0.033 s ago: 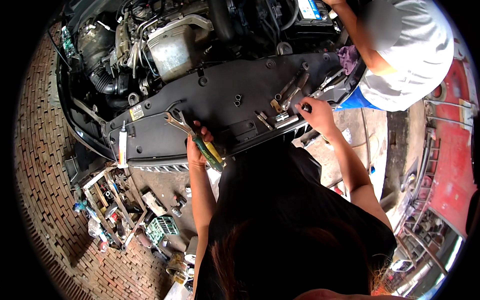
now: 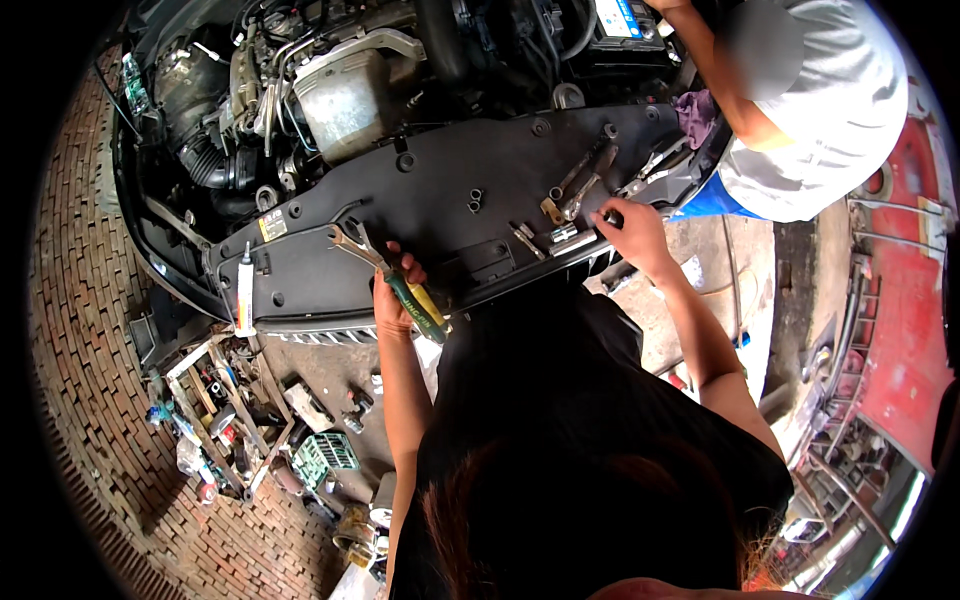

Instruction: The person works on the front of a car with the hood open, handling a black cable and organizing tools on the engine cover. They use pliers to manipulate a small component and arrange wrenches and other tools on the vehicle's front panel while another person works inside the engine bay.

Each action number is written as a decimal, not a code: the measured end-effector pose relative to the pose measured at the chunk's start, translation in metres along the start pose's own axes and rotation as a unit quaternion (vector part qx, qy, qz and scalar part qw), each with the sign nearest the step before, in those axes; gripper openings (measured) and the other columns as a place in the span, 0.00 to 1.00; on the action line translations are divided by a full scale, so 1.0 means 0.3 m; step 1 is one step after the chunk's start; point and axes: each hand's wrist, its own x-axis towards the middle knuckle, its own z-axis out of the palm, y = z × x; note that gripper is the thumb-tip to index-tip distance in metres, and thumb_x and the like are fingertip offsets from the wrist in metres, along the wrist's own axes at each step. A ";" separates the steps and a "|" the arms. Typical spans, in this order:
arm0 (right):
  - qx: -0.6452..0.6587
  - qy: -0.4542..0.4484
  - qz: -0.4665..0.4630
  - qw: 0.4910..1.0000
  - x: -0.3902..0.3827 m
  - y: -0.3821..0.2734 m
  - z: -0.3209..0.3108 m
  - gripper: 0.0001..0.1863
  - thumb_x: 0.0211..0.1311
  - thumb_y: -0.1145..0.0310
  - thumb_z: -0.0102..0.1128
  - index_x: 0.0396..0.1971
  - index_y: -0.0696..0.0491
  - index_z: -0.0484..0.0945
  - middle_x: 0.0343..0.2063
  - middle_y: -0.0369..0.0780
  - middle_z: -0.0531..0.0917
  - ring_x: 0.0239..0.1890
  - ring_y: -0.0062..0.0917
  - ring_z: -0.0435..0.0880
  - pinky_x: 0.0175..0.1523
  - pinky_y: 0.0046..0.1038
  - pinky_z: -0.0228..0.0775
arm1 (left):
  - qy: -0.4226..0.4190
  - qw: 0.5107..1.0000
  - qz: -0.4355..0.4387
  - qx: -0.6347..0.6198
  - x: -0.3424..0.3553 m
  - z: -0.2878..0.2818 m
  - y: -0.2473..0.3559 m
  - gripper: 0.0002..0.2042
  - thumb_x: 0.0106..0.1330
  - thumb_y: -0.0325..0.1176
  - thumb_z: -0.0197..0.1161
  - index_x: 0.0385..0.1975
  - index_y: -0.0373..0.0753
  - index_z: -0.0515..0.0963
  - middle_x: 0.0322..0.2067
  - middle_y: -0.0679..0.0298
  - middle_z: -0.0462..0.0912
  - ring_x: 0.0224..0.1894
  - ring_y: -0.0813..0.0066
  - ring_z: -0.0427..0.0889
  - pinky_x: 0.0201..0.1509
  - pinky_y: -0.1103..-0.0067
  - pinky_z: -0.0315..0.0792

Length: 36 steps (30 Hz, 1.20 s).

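Observation:
My left hand (image 2: 392, 292) is closed round a tool with green-and-yellow handles (image 2: 420, 308), seemingly pliers, and an open-end wrench (image 2: 352, 243) whose jaw points up and left. Both are held over the front edge of a black plastic panel (image 2: 420, 205). At the panel's right part, my right hand (image 2: 636, 238) pinches a small dark piece (image 2: 612, 217), mostly hidden by the fingers. Just left of that hand lie a silver socket (image 2: 563, 235), a longer silver cylinder (image 2: 572, 243) and a slim tool (image 2: 527, 240). Wrenches (image 2: 590, 185) rest beyond them.
Past the panel is the engine (image 2: 345, 100), with a battery (image 2: 625, 45) at the far right. A co-worker in a white shirt (image 2: 840, 110) leans in near a purple rag (image 2: 695, 117). A white tube (image 2: 245, 295) lies at the panel's left; several tools and crates (image 2: 325, 452) litter the floor.

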 end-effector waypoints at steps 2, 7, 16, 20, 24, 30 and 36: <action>0.021 -0.009 0.030 0.999 -0.036 0.004 0.015 0.15 0.53 0.56 0.64 0.27 0.55 0.80 0.20 0.45 0.81 0.25 0.40 0.81 0.31 0.35 0.70 | -0.004 1.000 -0.001 -0.002 0.000 -0.006 0.000 0.14 0.66 0.41 0.59 0.47 0.45 0.68 0.30 0.65 0.70 0.27 0.77 0.66 0.32 0.81 0.63; 0.113 -0.007 0.081 0.990 -0.082 0.027 0.065 0.17 0.53 0.57 0.66 0.27 0.59 0.79 0.21 0.46 0.81 0.26 0.39 0.81 0.32 0.33 0.69 | -0.012 1.000 -0.007 -0.016 0.001 -0.004 0.005 0.13 0.66 0.38 0.56 0.47 0.45 0.68 0.29 0.66 0.69 0.26 0.77 0.65 0.32 0.82 0.63; 0.296 -0.043 0.153 0.942 -0.103 0.049 0.093 0.12 0.55 0.64 0.67 0.26 0.57 0.75 0.18 0.34 0.75 0.23 0.16 0.70 0.30 0.22 0.63 | -0.034 0.998 -0.015 -0.053 0.002 -0.012 0.005 0.13 0.67 0.32 0.54 0.50 0.46 0.67 0.30 0.68 0.66 0.28 0.79 0.64 0.35 0.82 0.64; 0.354 -0.056 0.169 0.918 -0.111 0.043 0.092 0.08 0.59 0.63 0.64 0.30 0.50 0.75 0.15 0.25 0.66 0.17 0.08 0.61 0.22 0.16 0.49 | -0.042 0.998 -0.012 -0.051 0.001 -0.007 0.003 0.14 0.66 0.32 0.55 0.51 0.46 0.66 0.30 0.68 0.66 0.29 0.79 0.64 0.37 0.82 0.64; 0.362 -0.038 0.167 0.916 -0.119 0.034 0.093 0.10 0.60 0.62 0.63 0.32 0.50 0.74 0.15 0.25 0.65 0.16 0.08 0.62 0.21 0.16 0.50 | -0.049 0.998 -0.007 -0.047 0.000 -0.008 0.001 0.15 0.65 0.32 0.57 0.51 0.46 0.66 0.31 0.67 0.66 0.29 0.78 0.65 0.37 0.82 0.65; 0.359 -0.022 0.164 0.919 -0.122 0.024 0.085 0.10 0.62 0.62 0.61 0.31 0.52 0.74 0.15 0.26 0.65 0.16 0.08 0.62 0.21 0.16 0.52 | -0.038 0.998 -0.016 -0.048 0.004 -0.013 0.006 0.16 0.64 0.31 0.58 0.51 0.46 0.66 0.31 0.67 0.67 0.29 0.78 0.65 0.37 0.82 0.65; 0.304 0.007 0.155 0.940 -0.142 0.035 0.087 0.13 0.57 0.64 0.65 0.30 0.58 0.75 0.20 0.31 0.73 0.25 0.13 0.67 0.31 0.20 0.61 | -0.045 0.997 -0.011 -0.058 0.003 -0.001 0.003 0.15 0.65 0.31 0.57 0.51 0.46 0.66 0.30 0.67 0.67 0.28 0.78 0.64 0.36 0.82 0.65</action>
